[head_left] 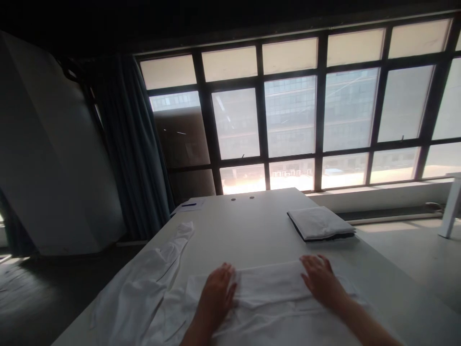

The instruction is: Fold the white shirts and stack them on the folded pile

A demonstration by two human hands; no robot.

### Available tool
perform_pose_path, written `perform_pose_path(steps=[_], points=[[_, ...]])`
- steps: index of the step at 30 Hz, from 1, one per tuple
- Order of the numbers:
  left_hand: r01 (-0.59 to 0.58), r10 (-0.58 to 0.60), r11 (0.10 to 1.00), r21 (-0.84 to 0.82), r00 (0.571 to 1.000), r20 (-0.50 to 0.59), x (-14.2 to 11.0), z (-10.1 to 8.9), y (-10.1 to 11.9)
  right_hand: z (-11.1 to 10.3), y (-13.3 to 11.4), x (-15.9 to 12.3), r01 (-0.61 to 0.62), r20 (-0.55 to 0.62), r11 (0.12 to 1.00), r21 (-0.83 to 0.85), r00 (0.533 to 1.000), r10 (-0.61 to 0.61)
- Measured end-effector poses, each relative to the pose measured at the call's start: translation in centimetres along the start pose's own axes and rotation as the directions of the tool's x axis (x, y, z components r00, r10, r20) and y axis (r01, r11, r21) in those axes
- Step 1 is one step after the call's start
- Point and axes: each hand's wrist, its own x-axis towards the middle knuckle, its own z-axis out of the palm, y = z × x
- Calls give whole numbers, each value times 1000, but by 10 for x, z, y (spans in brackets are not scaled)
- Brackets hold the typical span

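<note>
A white garment (266,293) lies spread on the white table (248,226) in front of me, its far edge folded over into a band. My left hand (218,293) rests flat on the left end of that fold, fingers stretched out. At the right end of the fold lies my right hand (319,281), palm down with its fingers spread. Neither hand grips anything. A long sleeve or second white cloth (144,283) trails off toward the table's left edge.
A folded stack of white and dark cloth (320,223) sits at the far right of the table. A sheet of paper with a pen (188,205) lies at the far left corner. Beyond are a dark curtain (133,144) and a large window (295,110).
</note>
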Motion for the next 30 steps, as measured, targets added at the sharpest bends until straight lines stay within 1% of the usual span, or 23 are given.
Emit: perform_pose_path(steps=[1, 2, 3, 4, 6, 8, 9, 11, 14, 17, 19, 21, 23, 25, 27, 28, 29, 30], points=[[-77, 80, 996, -51, 995, 62, -1, 9, 18, -3, -20, -1, 117, 59, 989, 90, 991, -123], [-129, 143, 986, -107, 981, 132, -2, 17, 35, -5, -40, -3, 175, 112, 969, 172, 974, -196], [-158, 190, 974, -163, 961, 202, -4, 23, 48, -7, -58, -5, 212, 164, 944, 253, 952, -258], [-172, 225, 963, -209, 939, 262, -6, 28, 59, -8, -73, -7, 230, 212, 916, 328, 927, -309], [-147, 237, 952, -267, 907, 348, -8, 32, 70, -7, -92, -9, 218, 290, 870, 443, 883, -369], [-77, 182, 962, -264, 897, 402, -9, 29, 70, -3, -95, -9, 161, 349, 858, 487, 865, -361], [-32, 135, 970, -242, 897, 420, -9, 26, 67, 0, -90, -8, 120, 374, 870, 479, 868, -326], [51, 32, 983, -176, 898, 439, -10, 19, 57, 7, -72, -5, 30, 410, 909, 416, 886, -217], [156, -112, 986, -67, 893, 436, -13, 8, 32, 17, -34, -3, -94, 435, 955, 280, 900, -39], [255, -251, 966, 51, 863, 438, -19, 1, -5, 24, 10, -8, -187, 450, 971, 152, 887, 100], [302, -326, 945, 124, 853, 408, -26, -2, -33, 28, 40, -14, -238, 455, 969, 72, 872, 180], [322, -364, 931, 174, 858, 362, -35, -3, -59, 31, 68, -22, -290, 448, 957, -5, 855, 261], [340, -394, 917, 210, 860, 325, -43, -2, -80, 34, 91, -31, -339, 432, 938, -78, 836, 338], [385, -450, 887, 254, 841, 301, -51, -3, -93, 37, 107, -40, -362, 412, 921, -141, 825, 388], [425, -503, 853, 302, 822, 267, -54, -5, -99, 38, 115, -45, -403, 356, 891, -208, 818, 453], [427, -508, 846, 318, 826, 243, -54, -8, -98, 37, 115, -46, -432, 307, 869, -240, 816, 490], [415, -493, 851, 323, 843, 216, -53, -11, -95, 35, 113, -46, -455, 249, 852, -260, 821, 514], [388, -457, 868, 311, 869, 190, -52, -15, -89, 32, 108, -45, -467, 187, 845, -261, 834, 519]])
